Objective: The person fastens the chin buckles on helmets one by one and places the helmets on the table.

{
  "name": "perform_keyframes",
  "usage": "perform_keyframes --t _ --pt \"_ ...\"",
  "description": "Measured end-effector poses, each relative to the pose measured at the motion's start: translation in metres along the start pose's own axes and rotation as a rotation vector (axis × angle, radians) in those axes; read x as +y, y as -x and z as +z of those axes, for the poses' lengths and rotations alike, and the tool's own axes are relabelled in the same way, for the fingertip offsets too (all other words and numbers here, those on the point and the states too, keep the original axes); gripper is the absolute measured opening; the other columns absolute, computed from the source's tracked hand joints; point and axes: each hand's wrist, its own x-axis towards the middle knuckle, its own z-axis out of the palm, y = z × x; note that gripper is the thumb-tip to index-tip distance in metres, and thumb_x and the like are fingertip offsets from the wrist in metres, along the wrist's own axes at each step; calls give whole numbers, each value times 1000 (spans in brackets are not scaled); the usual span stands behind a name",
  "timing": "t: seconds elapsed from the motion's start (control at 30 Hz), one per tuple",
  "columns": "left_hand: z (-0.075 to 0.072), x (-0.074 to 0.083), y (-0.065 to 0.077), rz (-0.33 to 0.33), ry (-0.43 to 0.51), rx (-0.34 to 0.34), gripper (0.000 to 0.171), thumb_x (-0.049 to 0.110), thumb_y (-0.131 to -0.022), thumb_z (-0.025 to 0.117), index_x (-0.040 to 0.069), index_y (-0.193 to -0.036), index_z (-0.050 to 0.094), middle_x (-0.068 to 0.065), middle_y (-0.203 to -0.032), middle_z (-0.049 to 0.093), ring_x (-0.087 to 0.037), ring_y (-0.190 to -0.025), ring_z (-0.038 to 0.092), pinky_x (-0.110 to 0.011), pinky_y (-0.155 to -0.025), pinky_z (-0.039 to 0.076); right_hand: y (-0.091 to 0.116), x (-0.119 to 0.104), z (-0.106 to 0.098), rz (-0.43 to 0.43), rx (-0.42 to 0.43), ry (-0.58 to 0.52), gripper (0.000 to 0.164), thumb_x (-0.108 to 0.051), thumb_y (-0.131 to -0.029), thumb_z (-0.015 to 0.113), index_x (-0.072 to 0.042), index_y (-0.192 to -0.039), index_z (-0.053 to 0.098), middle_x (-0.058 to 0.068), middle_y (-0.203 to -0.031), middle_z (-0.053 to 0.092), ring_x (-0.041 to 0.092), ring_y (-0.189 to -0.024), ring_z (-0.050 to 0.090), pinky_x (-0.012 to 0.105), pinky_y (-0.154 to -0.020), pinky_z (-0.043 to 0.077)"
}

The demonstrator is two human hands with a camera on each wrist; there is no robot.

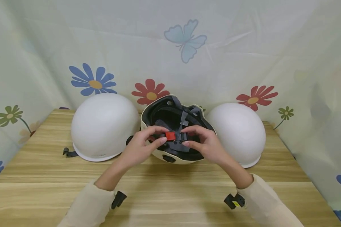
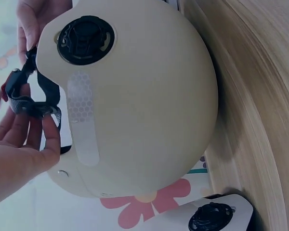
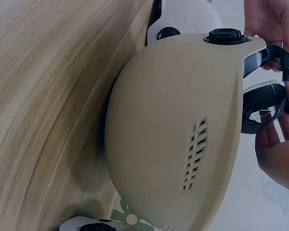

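A beige helmet [image 1: 187,160] lies upturned on the table, its dark padded inside facing up. Above its opening, my left hand [image 1: 139,145] pinches the red part of a chin-strap buckle [image 1: 170,136] between thumb and fingers. My right hand [image 1: 208,145] pinches the black strap fitting [image 1: 183,136] just beside it. Grey straps [image 1: 183,117] run from there to the helmet's far rim. In the right wrist view, a black strap [image 3: 260,103] loops out past the rim. Fingers partly cover the buckle, and I cannot tell whether it is fully clipped.
A white helmet [image 1: 105,126] sits dome up on the left, a short black strap end [image 1: 70,153] poking out. Another white helmet [image 1: 237,132] stands dome up on the right. Both are close beside the beige one on the wooden table [image 1: 170,195]. A flower-print curtain [image 1: 216,72] hangs behind.
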Motion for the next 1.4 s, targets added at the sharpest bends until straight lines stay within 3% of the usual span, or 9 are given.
perform_keyframes --t 0.17,0.37,0.73,0.93,1.2,1.4 --pt "2 -1 0 61 -53 27 35 14 -80 71 8 -113 62 -6 -106 59 -20 -94 52 -37 -79 47 1 -1 -1 18 2 2 30 3 -78 68 2 -107 61 11 -104 60 21 -92 53 30 -78 48" --pt "5 0 -2 100 -80 78 31 14 -79 71 10 -110 65 -3 -105 61 -18 -96 50 -36 -76 46 3 -2 -2 43 4 11 30 1 -79 68 0 -108 61 10 -104 60 21 -92 52 28 -75 48" --pt "8 1 -3 85 -81 123 25 11 -78 72 9 -99 58 -3 -98 62 -18 -88 53 -36 -75 46 3 0 -1 71 -3 33 31 -2 -80 68 -2 -110 60 8 -102 59 21 -91 51 31 -76 47" --pt "8 2 -2 110 -108 122 21 10 -78 72 9 -95 61 -5 -103 63 -19 -92 54 -35 -75 46 3 0 -1 71 -2 43 30 -2 -80 68 -2 -109 61 8 -102 59 21 -90 52 33 -76 47" --pt "8 1 -1 132 -125 136 24 9 -76 74 9 -97 63 -4 -99 63 -19 -90 53 -35 -73 47 1 -3 -1 101 0 68 31 -2 -78 70 -2 -108 62 9 -101 60 27 -91 53 44 -79 46" --pt "8 -1 0 127 -121 142 22 11 -77 73 9 -97 65 -3 -94 62 -18 -84 52 -34 -70 46 2 -4 1 116 -1 105 28 -3 -77 71 -2 -104 63 9 -96 62 25 -86 55 38 -74 47"
